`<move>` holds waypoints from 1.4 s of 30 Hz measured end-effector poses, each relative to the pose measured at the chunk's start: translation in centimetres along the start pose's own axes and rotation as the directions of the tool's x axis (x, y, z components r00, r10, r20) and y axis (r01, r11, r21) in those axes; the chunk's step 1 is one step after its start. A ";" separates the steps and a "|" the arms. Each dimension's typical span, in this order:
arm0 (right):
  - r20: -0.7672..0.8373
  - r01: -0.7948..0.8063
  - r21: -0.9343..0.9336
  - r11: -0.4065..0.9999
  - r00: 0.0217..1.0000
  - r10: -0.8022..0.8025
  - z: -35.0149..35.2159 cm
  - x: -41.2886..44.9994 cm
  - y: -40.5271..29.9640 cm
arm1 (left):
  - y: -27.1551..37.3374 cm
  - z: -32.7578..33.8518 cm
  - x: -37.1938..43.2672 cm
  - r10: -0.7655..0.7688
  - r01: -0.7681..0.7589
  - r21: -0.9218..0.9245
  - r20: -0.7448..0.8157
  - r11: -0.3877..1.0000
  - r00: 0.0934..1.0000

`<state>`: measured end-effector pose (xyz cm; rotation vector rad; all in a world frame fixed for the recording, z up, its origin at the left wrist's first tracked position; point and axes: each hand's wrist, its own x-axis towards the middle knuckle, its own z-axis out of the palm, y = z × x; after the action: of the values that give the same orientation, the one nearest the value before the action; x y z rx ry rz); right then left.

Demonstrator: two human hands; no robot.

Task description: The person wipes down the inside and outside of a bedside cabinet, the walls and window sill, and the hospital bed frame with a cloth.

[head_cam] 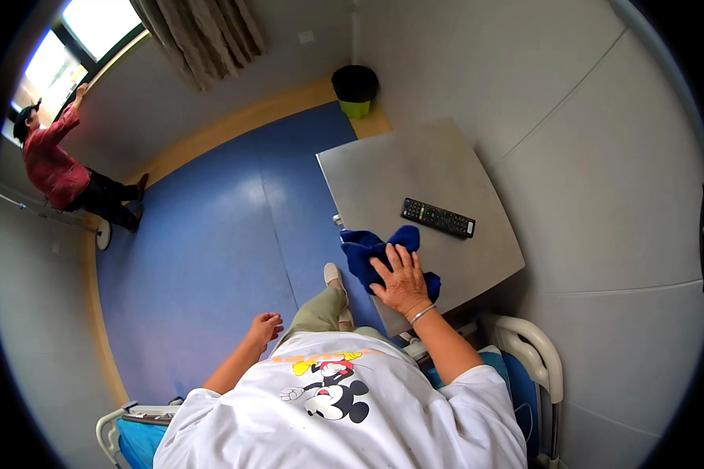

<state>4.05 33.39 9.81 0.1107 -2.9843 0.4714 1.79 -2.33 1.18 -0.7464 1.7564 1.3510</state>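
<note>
My right hand (400,282) presses a dark blue cloth (361,249) against the near left part of a grey bedside cabinet's top (381,170). Its fingers are spread over the bunched cloth, which hangs partly past the cabinet's left edge. Just beyond the cloth lies a black remote control (439,218), slanted and apart from my hand. My left hand (265,329) hangs beside my leg over the blue floor, fingers loosely bent, with nothing visible in it.
A bed with pale end rails (522,340) stands close behind me. In the far corner is a lined green waste bin (355,108). Another person (58,164) reaches to the window frame, near a stand with a round white base (103,235). A wall (598,205) borders the cabinet's right side.
</note>
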 end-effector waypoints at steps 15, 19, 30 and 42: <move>-0.336 -0.440 -0.166 0.883 0.867 0.369 -1.9 -6.4 11.0 | 22.2 22.0 -1.2 0.792 -0.926 0.372 0.583 -0.059 0.184; -0.342 -0.452 -0.182 0.873 0.861 0.375 -0.9 -6.6 11.4 | 23.8 28.3 0.1 0.685 -0.820 0.406 0.728 -0.404 0.023; -0.286 -0.585 -0.200 0.786 0.802 0.525 -2.7 -5.5 15.2 | 22.3 26.9 1.8 0.670 -0.814 0.451 0.735 -0.367 0.105; -0.309 -0.318 -0.250 0.914 0.921 0.236 1.5 11.7 15.9 | 17.3 21.6 1.1 0.626 -0.824 0.277 0.771 -0.495 -0.118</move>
<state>-9.09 47.40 5.10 -0.3849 -2.7607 0.0480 -8.03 23.09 6.21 1.8802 2.3515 0.8522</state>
